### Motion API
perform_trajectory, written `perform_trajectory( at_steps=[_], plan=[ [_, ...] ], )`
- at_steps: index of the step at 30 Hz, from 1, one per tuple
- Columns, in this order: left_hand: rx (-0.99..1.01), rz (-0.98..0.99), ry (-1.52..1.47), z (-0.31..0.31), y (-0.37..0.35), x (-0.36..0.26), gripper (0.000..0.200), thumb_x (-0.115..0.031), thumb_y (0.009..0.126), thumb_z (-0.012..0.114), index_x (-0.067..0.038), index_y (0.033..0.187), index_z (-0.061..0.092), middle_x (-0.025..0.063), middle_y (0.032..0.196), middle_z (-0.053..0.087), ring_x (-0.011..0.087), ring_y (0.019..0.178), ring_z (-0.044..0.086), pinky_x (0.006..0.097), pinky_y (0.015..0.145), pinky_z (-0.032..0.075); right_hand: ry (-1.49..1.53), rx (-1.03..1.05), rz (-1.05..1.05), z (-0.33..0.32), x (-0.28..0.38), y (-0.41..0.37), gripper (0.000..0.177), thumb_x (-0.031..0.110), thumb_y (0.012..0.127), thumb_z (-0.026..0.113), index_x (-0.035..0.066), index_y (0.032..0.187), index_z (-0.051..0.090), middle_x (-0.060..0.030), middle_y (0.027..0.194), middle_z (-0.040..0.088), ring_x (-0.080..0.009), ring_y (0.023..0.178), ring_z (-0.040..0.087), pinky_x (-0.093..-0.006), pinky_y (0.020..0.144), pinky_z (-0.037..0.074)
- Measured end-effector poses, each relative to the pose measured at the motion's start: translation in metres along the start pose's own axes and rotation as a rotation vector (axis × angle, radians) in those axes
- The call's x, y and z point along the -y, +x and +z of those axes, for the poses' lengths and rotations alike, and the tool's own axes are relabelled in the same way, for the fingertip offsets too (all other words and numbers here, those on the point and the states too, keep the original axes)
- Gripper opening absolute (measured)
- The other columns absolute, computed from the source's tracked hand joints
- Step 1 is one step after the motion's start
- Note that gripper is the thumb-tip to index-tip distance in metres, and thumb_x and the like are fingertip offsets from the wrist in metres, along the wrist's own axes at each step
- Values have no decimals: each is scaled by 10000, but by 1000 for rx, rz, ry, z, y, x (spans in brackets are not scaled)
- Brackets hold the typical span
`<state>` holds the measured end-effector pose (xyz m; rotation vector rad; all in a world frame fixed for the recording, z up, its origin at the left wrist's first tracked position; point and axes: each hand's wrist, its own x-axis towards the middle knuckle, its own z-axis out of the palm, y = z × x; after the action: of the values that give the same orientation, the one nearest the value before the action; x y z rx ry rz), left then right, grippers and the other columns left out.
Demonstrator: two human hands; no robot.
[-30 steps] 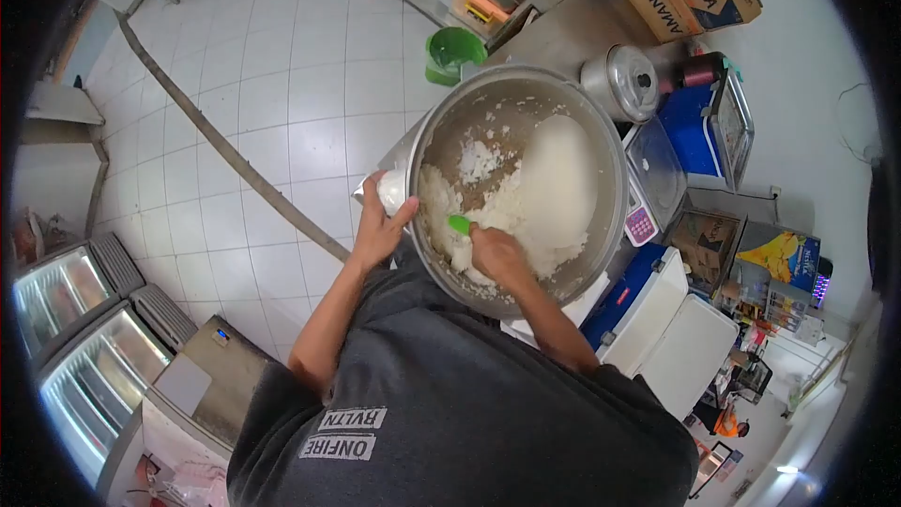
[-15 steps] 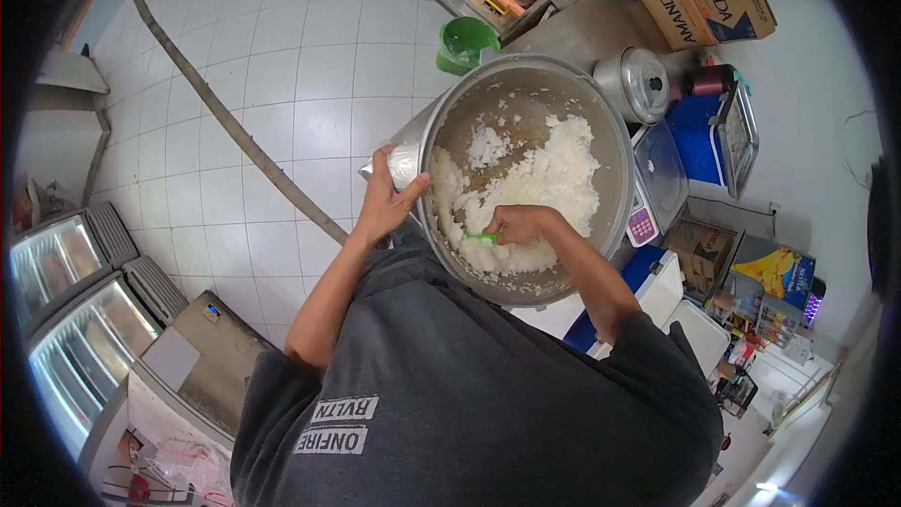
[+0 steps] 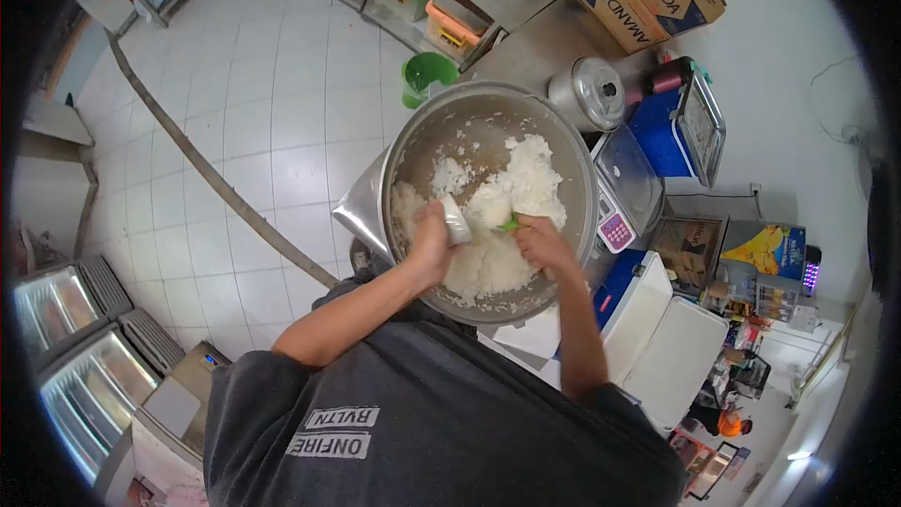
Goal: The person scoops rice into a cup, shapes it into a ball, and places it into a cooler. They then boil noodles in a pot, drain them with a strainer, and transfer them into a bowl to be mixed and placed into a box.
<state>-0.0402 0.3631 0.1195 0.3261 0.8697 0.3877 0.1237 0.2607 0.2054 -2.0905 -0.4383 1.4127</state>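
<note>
Rice in a metal pot

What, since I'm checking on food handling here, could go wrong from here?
The bare left hand and right hand are down close to the rice, so they could contaminate it.
Neither hand grips the rim of the big metal pot, so it might shift if the green-handled tool digs hard.
The white packet is held over the rice and could slip in; its opening isn't clear to see.
</note>
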Motion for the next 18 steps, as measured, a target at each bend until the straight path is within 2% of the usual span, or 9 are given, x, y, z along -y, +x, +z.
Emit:
perform_trajectory(
  at_steps=[2,3,5,8,15,17,18],
  plan=[
    [64,-116,-62,15,22,14,394,-361,1026,274,-111,1242,490,111,1192,558,262,1142,533,512,980,420,-499,-418,-749,31,-83,53,348,43,859,527,-18,1196,588,-120,655,617,-223,458,547,-374,452,447],
    [69,-115,-41,16,26,15,394,-361,1026,274,-111,1242,490,111,1192,558,262,1142,533,512,980,420,-482,-432,-750,53,-77,40,348,43,859,527,-18,1196,588,-120,655,617,-223,458,547,-374,452,447],
    [139,-170,76,22,38,9,406,-341,1014,278,-86,1231,510,116,1205,558,270,1145,537,514,991,412,-667,-621,-290,90,-30,6,482,53,840,513,-83,1302,497,-290,757,642,-406,625,644,-507,643,508],
    [83,-199,157,29,47,6,433,-365,1010,316,-67,1255,513,122,1234,559,272,1158,538,510,1008,405,-684,-568,-188,102,-19,-8,506,91,857,507,-107,1322,479,-301,724,633,-440,680,648,-531,653,504],
    [63,-259,331,39,32,-21,451,-444,997,412,-86,1246,530,109,1177,603,264,1106,579,517,977,445,-717,-564,-305,98,-28,-16,535,138,872,516,-105,1345,460,-259,637,628,-424,589,635,-512,616,516],
    [151,-247,267,31,41,-24,363,-409,1000,396,-117,1130,569,67,986,640,214,856,649,455,718,554,-780,-513,-259,78,-23,-21,485,163,887,514,-44,1326,520,-251,669,640,-411,642,649,-524,651,508],
    [153,-249,272,29,39,-26,363,-409,1000,396,-117,1130,569,67,986,640,214,856,649,455,718,554,-777,-516,-256,69,-19,-29,485,163,887,514,-44,1326,520,-251,669,640,-411,642,649,-524,651,508]
  ],
)
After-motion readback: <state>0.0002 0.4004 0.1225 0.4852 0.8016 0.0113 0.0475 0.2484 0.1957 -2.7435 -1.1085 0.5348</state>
